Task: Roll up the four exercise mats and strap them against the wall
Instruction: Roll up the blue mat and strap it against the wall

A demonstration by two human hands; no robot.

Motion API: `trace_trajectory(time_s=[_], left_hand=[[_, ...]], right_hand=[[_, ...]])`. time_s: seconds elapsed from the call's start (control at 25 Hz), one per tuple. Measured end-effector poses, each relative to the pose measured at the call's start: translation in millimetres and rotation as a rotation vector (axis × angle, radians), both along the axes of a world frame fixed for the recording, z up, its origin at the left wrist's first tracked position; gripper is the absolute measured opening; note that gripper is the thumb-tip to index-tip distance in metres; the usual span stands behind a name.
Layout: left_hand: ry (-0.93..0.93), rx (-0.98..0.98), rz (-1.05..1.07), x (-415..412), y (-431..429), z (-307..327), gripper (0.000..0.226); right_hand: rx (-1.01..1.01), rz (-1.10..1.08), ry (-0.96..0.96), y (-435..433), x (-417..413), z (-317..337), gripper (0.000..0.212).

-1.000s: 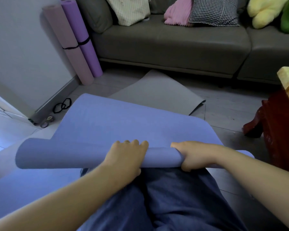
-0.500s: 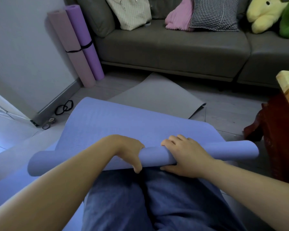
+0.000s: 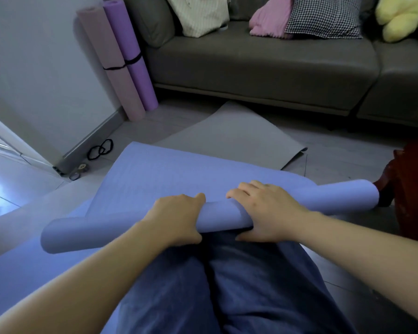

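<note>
A blue mat lies on the floor in front of my knees, its near end wound into a roll that runs left to right. My left hand and my right hand both wrap over the middle of that roll, close together. Beyond it a grey mat lies flat on the floor. A pink rolled mat and a purple rolled mat lean upright against the wall by the sofa, each with a black strap around it.
Two loose black straps lie on the floor by the baseboard. A grey sofa with cushions and plush toys fills the back. A dark red wooden furniture piece stands at the right, touching the roll's right end.
The roll has moved forward over the blue mat and grown thicker. Both hands shifted their hold on top of it, and the view tipped down.
</note>
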State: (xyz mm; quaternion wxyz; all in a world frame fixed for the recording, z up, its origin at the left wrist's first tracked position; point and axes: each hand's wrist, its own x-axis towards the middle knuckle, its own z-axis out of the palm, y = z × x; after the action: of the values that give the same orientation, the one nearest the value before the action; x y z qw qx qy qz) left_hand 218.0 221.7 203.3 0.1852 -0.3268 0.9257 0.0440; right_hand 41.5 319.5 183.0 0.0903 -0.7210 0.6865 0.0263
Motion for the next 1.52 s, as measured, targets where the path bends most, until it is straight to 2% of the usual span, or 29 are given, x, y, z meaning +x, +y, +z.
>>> trace_trajectory(time_s=[0.08, 0.16, 0.28, 0.4, 0.52, 0.6, 0.64, 0.76, 0.8, 0.88, 0.96, 1.08, 1.2, 1.32, 1.44, 1.52], left_hand=[[-0.109, 0.161, -0.006, -3, -8, 12, 0.047], [-0.218, 0.373, 0.016, -6, -15, 23, 0.043], [-0.314, 0.621, 0.046, -12, -23, 23, 0.044], [-0.36, 0.747, 0.065, -18, -23, 8, 0.047], [-0.38, 0.766, 0.047, -20, -27, 1, 0.048], [-0.314, 0.63, 0.007, -14, -23, 2, 0.051], [-0.24, 0.488, -0.008, -9, -15, 1, 0.053], [0.123, -0.168, -0.178, 14, 19, -18, 0.057], [0.195, -0.28, -0.229, 20, 28, -26, 0.058], [0.217, -0.296, -0.23, 24, 32, -30, 0.058], [0.139, -0.177, -0.163, 17, 21, -18, 0.051], [0.03, 0.265, -0.071, 1, -6, 2, 0.054], [-0.164, 0.489, -0.081, -17, -28, 8, 0.061], [-0.267, 0.622, -0.066, -33, -41, 17, 0.062], [-0.267, 0.87, 0.063, -35, -46, 25, 0.053], [-0.286, 0.953, 0.076, -31, -37, 20, 0.053]], right_hand=[[-0.014, -0.002, -0.005, 2, 8, 3, 0.052], [0.081, -0.022, -0.092, 1, 7, 16, 0.038], [0.152, -0.017, -0.11, 8, 3, 27, 0.04], [-0.09, 0.075, 0.034, 23, 13, 3, 0.059], [-0.228, 0.095, 0.097, 24, 21, -22, 0.059], [-0.266, 0.081, 0.055, 18, 17, -26, 0.056], [-0.263, 0.073, 0.023, 18, 18, -26, 0.055], [-0.164, 0.0, -0.087, 17, 22, -16, 0.054], [-0.085, -0.035, -0.139, 15, 22, -11, 0.054], [0.077, -0.044, -0.16, 5, 22, -1, 0.055], [0.105, -0.05, -0.14, -1, 21, 4, 0.059], [-0.042, -0.023, -0.034, 0, 25, -4, 0.071], [-0.201, -0.017, -0.009, 1, 33, -15, 0.058], [-0.05, -0.063, -0.039, -9, 26, 8, 0.042], [0.19, -0.022, -0.098, -15, 13, 40, 0.044], [0.301, -0.008, -0.119, -12, 13, 43, 0.047]])
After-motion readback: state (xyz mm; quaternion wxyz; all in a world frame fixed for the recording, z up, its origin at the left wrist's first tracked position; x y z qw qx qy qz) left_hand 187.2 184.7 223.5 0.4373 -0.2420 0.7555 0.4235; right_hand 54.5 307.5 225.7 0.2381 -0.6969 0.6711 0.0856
